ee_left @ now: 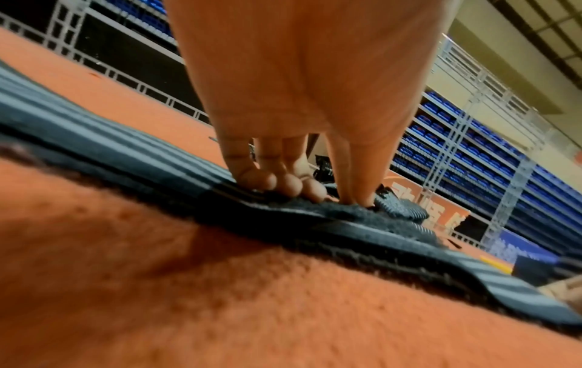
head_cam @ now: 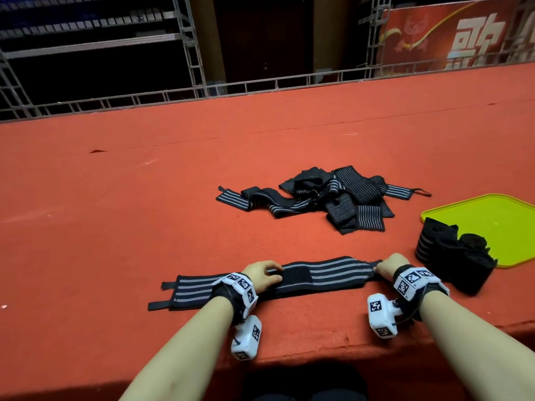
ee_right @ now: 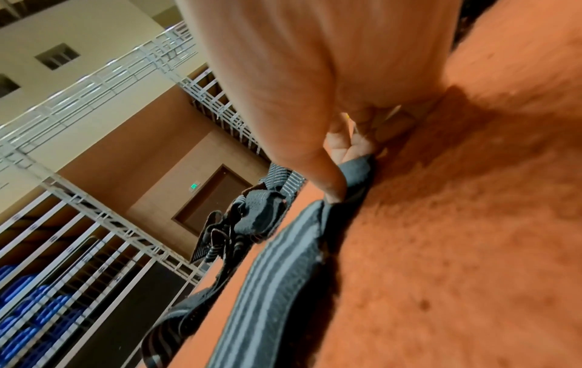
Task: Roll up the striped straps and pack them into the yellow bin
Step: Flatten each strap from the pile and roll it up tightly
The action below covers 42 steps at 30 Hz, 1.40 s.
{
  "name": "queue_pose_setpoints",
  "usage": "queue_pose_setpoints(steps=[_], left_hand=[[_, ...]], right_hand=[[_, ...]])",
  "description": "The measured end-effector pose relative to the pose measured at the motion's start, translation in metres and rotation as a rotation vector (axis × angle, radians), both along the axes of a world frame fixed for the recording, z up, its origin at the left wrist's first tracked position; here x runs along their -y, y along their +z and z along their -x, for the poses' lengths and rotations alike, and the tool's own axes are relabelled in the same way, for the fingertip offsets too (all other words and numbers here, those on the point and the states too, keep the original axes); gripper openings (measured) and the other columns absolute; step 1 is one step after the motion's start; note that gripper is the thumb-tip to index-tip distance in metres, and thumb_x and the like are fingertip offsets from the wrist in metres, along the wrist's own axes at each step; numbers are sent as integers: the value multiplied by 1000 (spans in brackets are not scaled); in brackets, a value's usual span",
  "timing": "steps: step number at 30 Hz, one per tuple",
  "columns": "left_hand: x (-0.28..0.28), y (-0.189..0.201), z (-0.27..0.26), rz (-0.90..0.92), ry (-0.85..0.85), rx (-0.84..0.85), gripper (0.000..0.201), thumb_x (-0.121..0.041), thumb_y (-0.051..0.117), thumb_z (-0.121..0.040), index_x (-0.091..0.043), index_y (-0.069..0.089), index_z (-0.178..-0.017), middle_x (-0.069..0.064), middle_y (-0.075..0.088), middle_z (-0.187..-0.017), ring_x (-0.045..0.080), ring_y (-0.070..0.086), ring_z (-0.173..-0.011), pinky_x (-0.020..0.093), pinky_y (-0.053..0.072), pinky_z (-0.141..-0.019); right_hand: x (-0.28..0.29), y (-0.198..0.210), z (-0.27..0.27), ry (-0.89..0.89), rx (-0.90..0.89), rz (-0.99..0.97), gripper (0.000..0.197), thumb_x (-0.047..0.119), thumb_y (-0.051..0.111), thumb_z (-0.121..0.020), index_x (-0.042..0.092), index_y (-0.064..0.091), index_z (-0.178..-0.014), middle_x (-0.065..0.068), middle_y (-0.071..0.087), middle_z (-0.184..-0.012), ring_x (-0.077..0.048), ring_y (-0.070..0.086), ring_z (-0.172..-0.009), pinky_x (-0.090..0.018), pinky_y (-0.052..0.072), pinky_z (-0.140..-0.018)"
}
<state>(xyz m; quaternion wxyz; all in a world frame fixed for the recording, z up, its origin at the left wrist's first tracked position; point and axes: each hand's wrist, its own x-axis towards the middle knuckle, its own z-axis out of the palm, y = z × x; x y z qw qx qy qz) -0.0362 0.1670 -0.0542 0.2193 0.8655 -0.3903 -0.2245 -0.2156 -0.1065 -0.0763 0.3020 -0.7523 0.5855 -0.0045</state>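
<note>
A black strap with grey stripes (head_cam: 327,274) lies flat along the near part of the red felt table. My left hand (head_cam: 265,274) presses its fingertips (ee_left: 255,178) and thumb down on the strap (ee_left: 126,159) by the black velcro patch. My right hand (head_cam: 382,266) pinches the strap's right end (ee_right: 356,169) between thumb and fingers. A loose pile of striped straps (head_cam: 333,198) sits farther back at the centre. The yellow bin (head_cam: 498,215) is a shallow tray at the right. Rolled straps (head_cam: 454,261) rest at its near left corner.
The table's near edge (head_cam: 318,357) runs just behind my wrists. A metal truss rail (head_cam: 202,91) lines the far edge, with a red banner (head_cam: 434,39) at the back right. Bare red felt (head_cam: 101,227) covers the left half.
</note>
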Motion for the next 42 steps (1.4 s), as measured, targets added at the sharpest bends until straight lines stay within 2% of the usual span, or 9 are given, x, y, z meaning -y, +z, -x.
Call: queue_pose_setpoints(steps=[6,12,18,22,25,28,36,39,42], left_hand=[[17,-10,1,-130,-8,87,38,-34,65,-86,-22,55,-120,4,59,-124,22,56,-111,23,42,-87],[19,-16,-1,-163,29,79,39,-37,65,-84,-27,53,-119,5,57,-124,24,57,-107,26,43,-85],[19,-18,-1,-159,50,48,39,-41,66,-82,-32,53,-118,3,55,-126,23,58,-106,27,44,-85],[18,-22,-3,-143,68,27,39,-42,67,-80,-34,54,-116,4,57,-122,24,59,-105,29,45,-88],[19,-26,-5,-121,86,9,38,-41,68,-79,-34,55,-114,8,60,-118,26,59,-105,29,45,-88],[20,-26,-7,-112,88,-26,38,-38,68,-81,-30,55,-115,7,61,-118,26,60,-105,26,44,-84],[21,-24,-7,-108,88,-47,39,-33,69,-81,-26,55,-117,8,60,-120,26,59,-107,23,41,-81],[21,-24,-7,-105,82,-57,38,-30,69,-81,-25,55,-116,6,59,-121,23,59,-103,20,38,-77],[23,-21,-6,-92,85,-95,31,-23,68,-82,-23,55,-110,2,58,-111,21,57,-96,17,39,-69]], right_hand=[[5,7,7,51,-21,-45,35,19,69,-85,-10,63,-103,-16,58,-91,-27,54,-82,-28,39,-69],[0,8,5,87,-27,-34,35,21,61,-90,-4,61,-115,-16,62,-121,-30,58,-111,-28,42,-79],[-2,12,6,101,3,101,6,12,54,-89,8,50,-87,-20,61,-117,-33,58,-108,-29,42,-83],[1,7,8,157,55,140,14,12,53,-87,11,45,-97,-17,61,-113,-31,58,-104,-31,43,-86],[2,13,8,143,102,125,9,10,53,-86,10,46,-82,-17,60,-103,-30,56,-95,-28,37,-78],[5,16,8,118,135,94,28,7,53,-88,13,37,-66,-13,51,-91,-25,47,-83,-26,31,-73],[2,26,2,116,231,61,18,1,47,-89,10,41,-76,-12,48,-96,-21,44,-86,-24,32,-71],[-2,21,4,40,277,23,15,4,52,-88,8,43,-76,-14,53,-76,-26,51,-66,-30,40,-53],[-6,18,8,12,305,-22,23,13,68,-83,6,52,-68,-11,56,-68,-26,54,-64,-31,43,-59]])
